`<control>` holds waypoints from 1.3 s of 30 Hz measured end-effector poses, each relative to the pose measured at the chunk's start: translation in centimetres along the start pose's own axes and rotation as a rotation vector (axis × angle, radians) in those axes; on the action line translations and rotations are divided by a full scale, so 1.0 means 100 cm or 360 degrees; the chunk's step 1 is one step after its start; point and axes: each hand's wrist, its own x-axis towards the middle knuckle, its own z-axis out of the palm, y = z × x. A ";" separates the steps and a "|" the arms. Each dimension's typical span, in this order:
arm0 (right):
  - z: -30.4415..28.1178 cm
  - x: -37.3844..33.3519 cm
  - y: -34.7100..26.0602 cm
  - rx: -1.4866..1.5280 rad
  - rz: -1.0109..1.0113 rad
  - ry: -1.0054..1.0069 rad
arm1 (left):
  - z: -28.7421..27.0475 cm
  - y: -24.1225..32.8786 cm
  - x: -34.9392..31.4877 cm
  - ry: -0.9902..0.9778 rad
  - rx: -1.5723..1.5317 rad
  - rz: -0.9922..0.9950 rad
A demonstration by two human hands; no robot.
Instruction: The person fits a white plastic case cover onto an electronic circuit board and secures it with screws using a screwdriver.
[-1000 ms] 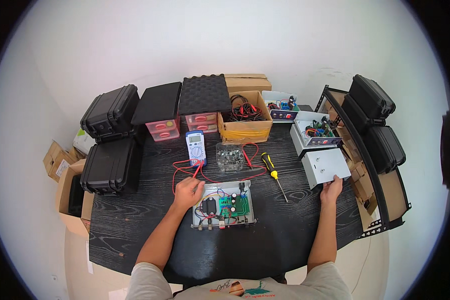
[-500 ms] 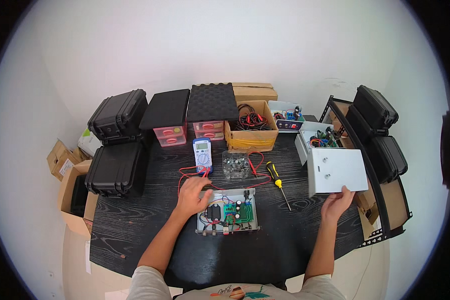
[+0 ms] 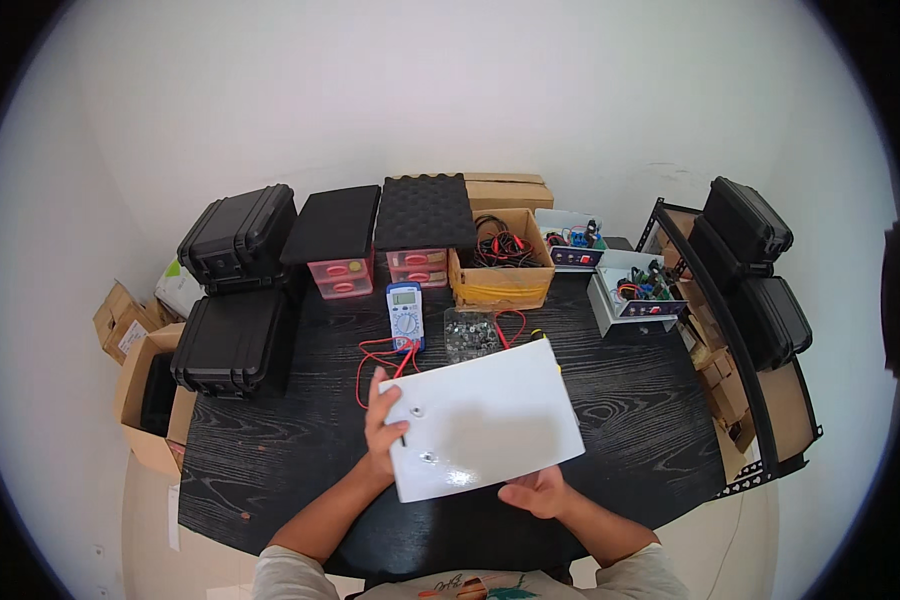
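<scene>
Two black cases (image 3: 225,335) sat on the left of the table (image 3: 270,450); next, the left hand (image 3: 381,425) gripped the left edge of a white cover (image 3: 490,420), tilted over the middle; a blue meter (image 3: 406,312) lay just behind; the right hand (image 3: 537,493) was at the cover's bottom edge, partly hidden, so I could not tell if it gripped; farther right sat an open box (image 3: 635,310) with wires (image 3: 628,290).

Dark script (image 3: 452,580) is crossing a shirt (image 3: 555,594), bottom center; a white label (image 3: 128,335) on a cardboard box (image 3: 113,312), left, and dial markings (image 3: 406,323) on a multimeter (image 3: 405,312), mid-frame, are appearing illegibly small.
</scene>
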 end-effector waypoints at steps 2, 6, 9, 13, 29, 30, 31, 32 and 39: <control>-0.004 0.012 -0.008 0.0043 0.0001 -0.0176 | -0.005 0.003 -0.005 0.0077 -0.0166 -0.0211; -0.020 0.049 -0.030 -0.1439 -0.0069 -0.0622 | -0.020 0.021 0.015 0.0104 -0.0342 -0.0635; -0.040 0.054 -0.025 -0.1849 0.0343 -0.0160 | -0.029 0.021 0.016 0.0027 -0.0280 -0.0784; -0.046 0.059 -0.011 -0.1813 -0.0119 0.0110 | -0.032 0.017 0.011 -0.0155 -0.0279 -0.0919; -0.055 0.065 0.023 -0.1607 0.0068 0.0234 | -0.027 -0.014 -0.027 -0.0445 -0.0163 -0.0910; -0.056 0.066 0.026 -0.1616 0.0046 0.0243 | -0.026 -0.016 -0.029 -0.0419 -0.0184 -0.0934; -0.056 0.066 0.027 -0.1625 0.0023 0.0253 | -0.025 -0.018 -0.031 -0.0416 -0.0184 -0.0933; -0.056 0.066 0.028 -0.1626 0.0022 0.0251 | -0.024 -0.020 -0.034 -0.0411 -0.0193 -0.0927; -0.064 0.062 0.035 -0.1656 0.0071 0.0219 | -0.022 -0.024 -0.039 -0.0447 -0.0232 -0.0923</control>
